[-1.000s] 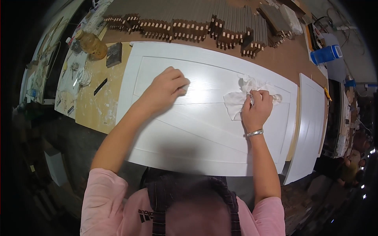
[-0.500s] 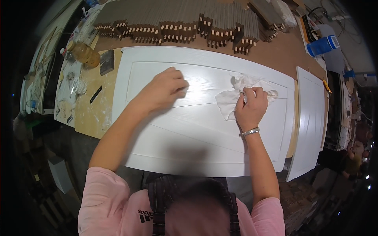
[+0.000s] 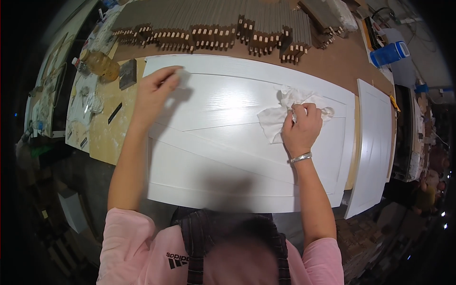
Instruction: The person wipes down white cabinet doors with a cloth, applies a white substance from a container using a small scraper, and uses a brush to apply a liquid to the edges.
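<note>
- White panel (image 3: 223, 142) — glossy, with fine wood-like grain
- Crumpled rag (image 3: 273, 124) — soft, matt cloth
- Bracelet (image 3: 301, 157): shiny metal
- Blue container (image 3: 387, 55): smooth plastic
- Stacked strips (image 3: 209, 19): dull, matt
- Yellowish board (image 3: 105, 140): wood-like, blotched with white smears

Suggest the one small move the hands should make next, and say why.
Probably lower the left hand onto the white panel near its far left corner: its shadow falls off to one side, suggesting it is raised, though whatever it may hold is too blurred to tell. The right hand likely needs no move, gripping the white cloth on the panel.
</note>
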The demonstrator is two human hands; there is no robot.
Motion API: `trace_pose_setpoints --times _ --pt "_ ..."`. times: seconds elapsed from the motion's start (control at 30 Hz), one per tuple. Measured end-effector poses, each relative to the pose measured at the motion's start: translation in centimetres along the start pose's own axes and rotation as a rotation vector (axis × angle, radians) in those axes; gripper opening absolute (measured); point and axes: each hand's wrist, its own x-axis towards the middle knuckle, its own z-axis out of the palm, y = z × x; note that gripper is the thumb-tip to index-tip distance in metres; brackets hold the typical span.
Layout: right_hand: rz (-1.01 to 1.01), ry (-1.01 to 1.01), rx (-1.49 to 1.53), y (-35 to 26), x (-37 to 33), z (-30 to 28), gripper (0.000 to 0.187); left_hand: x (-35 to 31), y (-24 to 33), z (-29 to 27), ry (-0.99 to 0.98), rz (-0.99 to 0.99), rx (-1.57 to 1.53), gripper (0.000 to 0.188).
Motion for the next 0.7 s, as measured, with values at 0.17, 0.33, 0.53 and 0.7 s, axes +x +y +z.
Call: trace_pose_setpoints --times 0.17,0.33,0.53,0.7 --pt "0.005 -0.042 0.067 -0.4 0.0 -0.2 0.025 -5.2 -3.5 -6.0 0.342 -0.133 -0.353 0.024" --pt "-0.120 -0.349 0.316 1.4 0.5 -3.8 0.042 -9.3 -4.8 -8.1 0.550 -0.102 -0.624 0.014" --pt "-0.180 -0.312 0.650 -6.9 2.0 -2.2 0.045 -11.4 -4.2 -8.9 0.552 -0.068 -0.219 0.028" --pt "-0.503 -0.412 0.495 -14.8 3.2 1.4 0.037 -10.9 -3.3 -9.0 0.441 -0.045 -0.029 0.029"
